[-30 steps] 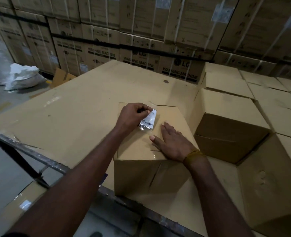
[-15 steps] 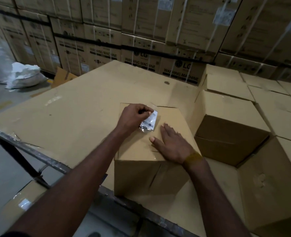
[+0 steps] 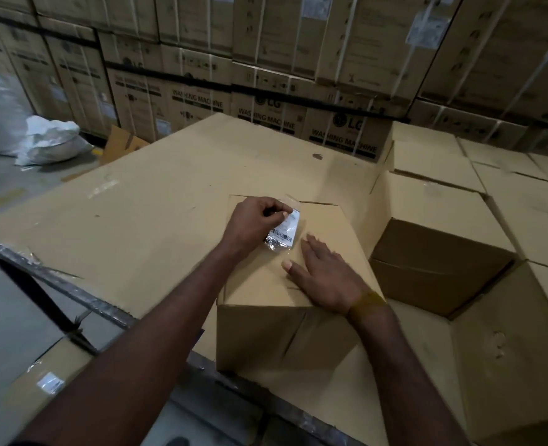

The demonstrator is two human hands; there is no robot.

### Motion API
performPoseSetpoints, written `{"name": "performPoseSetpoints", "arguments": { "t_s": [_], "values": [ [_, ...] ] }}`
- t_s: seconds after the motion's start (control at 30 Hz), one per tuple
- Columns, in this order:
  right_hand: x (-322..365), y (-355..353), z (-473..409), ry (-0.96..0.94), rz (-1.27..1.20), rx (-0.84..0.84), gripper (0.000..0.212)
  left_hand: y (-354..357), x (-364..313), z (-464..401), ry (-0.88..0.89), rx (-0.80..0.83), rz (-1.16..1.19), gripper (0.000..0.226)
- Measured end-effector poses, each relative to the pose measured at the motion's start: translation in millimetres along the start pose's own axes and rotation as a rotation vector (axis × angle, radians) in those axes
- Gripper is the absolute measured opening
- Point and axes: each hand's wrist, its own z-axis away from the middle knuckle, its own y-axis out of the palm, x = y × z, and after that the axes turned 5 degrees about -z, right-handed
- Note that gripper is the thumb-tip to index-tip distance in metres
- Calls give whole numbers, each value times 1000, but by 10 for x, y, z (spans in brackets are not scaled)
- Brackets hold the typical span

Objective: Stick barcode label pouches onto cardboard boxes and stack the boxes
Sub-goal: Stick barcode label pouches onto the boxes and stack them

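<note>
Barcode pouch (image 3: 284,231) pinched by left hand (image 3: 253,222), cartons (image 3: 340,130) (LG WASHING MACHINE) behind

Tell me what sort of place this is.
Most likely a warehouse or packing area: a strapped wall of washing machine cartons, rows of plain cardboard boxes alongside, and the left hand pressing a barcode label pouch onto a box.

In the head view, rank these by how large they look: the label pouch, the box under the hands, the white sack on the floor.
1. box under the hands
2. white sack, though it lies farther off, so its true size is unsure
3. label pouch
</note>
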Motion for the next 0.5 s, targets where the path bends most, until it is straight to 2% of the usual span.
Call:
{"name": "performPoseSetpoints", "arguments": {
  "t_s": [0.13,0.37,0.5],
  "values": [
    [-26,118,361,-31,-18,19,78,-18,15,-20,-1,-3,2,18],
    [-52,-106,-247,33,13,16,79,2,22,-35,-12,1,19,16],
    [-18,38,193,2,-18,15,81,11,49,-28,-23,-3,50,15]
  ]
}}
